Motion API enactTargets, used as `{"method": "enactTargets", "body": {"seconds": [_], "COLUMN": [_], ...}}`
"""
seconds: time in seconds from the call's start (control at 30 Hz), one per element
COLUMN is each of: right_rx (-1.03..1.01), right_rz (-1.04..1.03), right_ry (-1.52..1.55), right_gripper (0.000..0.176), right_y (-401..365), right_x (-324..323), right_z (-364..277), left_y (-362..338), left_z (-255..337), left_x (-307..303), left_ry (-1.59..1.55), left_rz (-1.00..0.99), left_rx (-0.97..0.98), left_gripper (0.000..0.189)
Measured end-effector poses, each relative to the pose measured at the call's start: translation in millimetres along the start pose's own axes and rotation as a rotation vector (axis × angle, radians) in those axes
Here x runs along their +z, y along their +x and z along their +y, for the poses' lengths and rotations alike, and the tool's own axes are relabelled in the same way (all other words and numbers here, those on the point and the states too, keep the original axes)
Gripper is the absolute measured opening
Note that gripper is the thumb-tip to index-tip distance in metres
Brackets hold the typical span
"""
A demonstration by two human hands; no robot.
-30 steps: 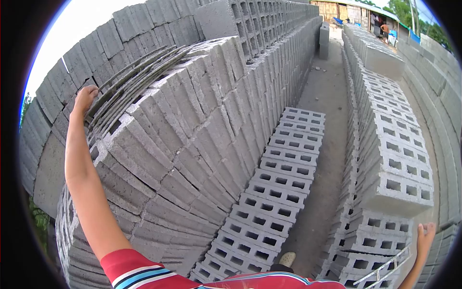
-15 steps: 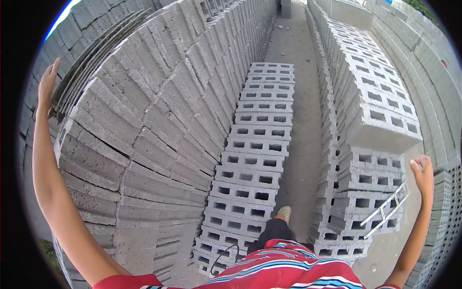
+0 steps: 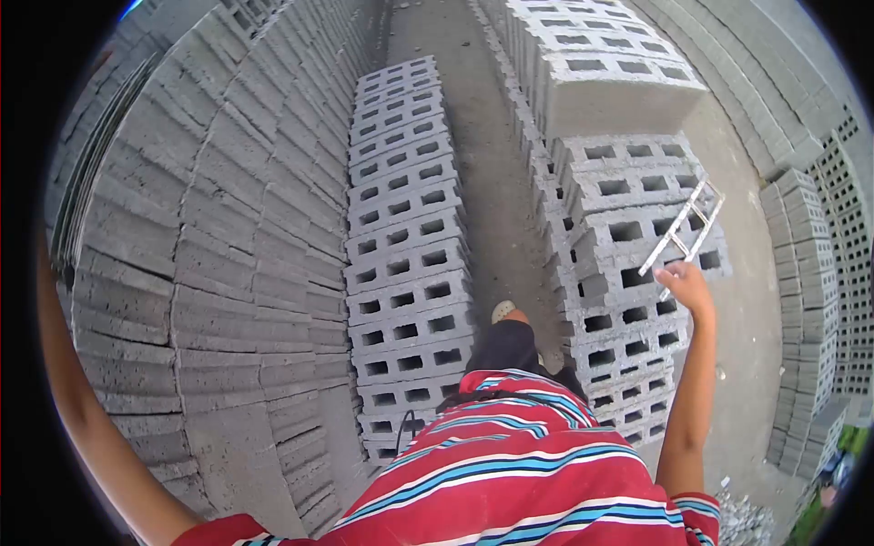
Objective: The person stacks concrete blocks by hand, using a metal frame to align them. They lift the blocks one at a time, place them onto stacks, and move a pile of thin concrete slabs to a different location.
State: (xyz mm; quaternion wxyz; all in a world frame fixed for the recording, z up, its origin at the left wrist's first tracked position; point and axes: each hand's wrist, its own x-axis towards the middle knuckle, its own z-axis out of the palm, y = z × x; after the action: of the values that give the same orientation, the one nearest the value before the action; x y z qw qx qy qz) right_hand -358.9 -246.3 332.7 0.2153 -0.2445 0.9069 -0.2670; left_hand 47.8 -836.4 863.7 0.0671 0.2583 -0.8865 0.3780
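My right hand point(image 3: 685, 284) is at the lower end of a small whitish ladder-shaped frame point(image 3: 685, 227), fingers slightly bent and apart, overlapping one rail; no firm grip shows. The frame lies slanted on hollow grey blocks point(image 3: 628, 232) stacked at the right. My left arm point(image 3: 77, 382) stretches up along the left edge beside a tall block wall point(image 3: 218, 237). Where that arm leads into the dark rim, my left hand cannot be made out.
A long row of hollow blocks point(image 3: 401, 214) stands left of a narrow dirt aisle point(image 3: 496, 182), where my shoe point(image 3: 503, 311) shows. Thin sheets point(image 3: 96, 164) lean at far left. More block stacks point(image 3: 801, 273) and a gravel pile point(image 3: 745, 517) are at the right.
My view has tilted down and shifted right. My right hand has moved in to the ladder-shaped frame, which rests on the same blocks. My left hand has slipped to the view's dark edge.
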Motion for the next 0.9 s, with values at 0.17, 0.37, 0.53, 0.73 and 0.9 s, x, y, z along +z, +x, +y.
{"method": "enactTargets", "body": {"seconds": [0.17, 0.37, 0.53, 0.73, 0.9], "right_rx": [0.013, -0.094, -0.515, -0.890, -1.041], "right_rz": [0.163, 0.123, 0.008, -0.210, -0.375], "right_ry": [0.217, 0.476, 0.380, 0.203, 0.149], "right_gripper": [0.026, 0.021, 0.025, 0.031, 0.036], "right_y": [-10.2, 24.7, 77.2, 135.7, 136.2], "right_x": [-14.2, -52.6, -67.2, -103.0, -137.3], "right_z": [62.1, -30.6, -177.6, -341.7, -481.0], "left_y": [-73.7, -198.4, -231.5, -240.6, -225.9], "left_z": [-97.2, -116.2, -105.6, -126.1, -122.4], "left_x": [-2.3, 6.0, 40.9, 95.3, 81.8], "left_ry": [-0.154, -0.578, -0.930, -1.119, -1.709], "left_rz": [-0.042, 0.200, 0.349, 0.486, 0.729], "left_rx": [-0.442, -1.469, -1.847, -2.060, -2.113], "left_gripper": [0.074, 0.088, 0.091, 0.094, 0.056]}}
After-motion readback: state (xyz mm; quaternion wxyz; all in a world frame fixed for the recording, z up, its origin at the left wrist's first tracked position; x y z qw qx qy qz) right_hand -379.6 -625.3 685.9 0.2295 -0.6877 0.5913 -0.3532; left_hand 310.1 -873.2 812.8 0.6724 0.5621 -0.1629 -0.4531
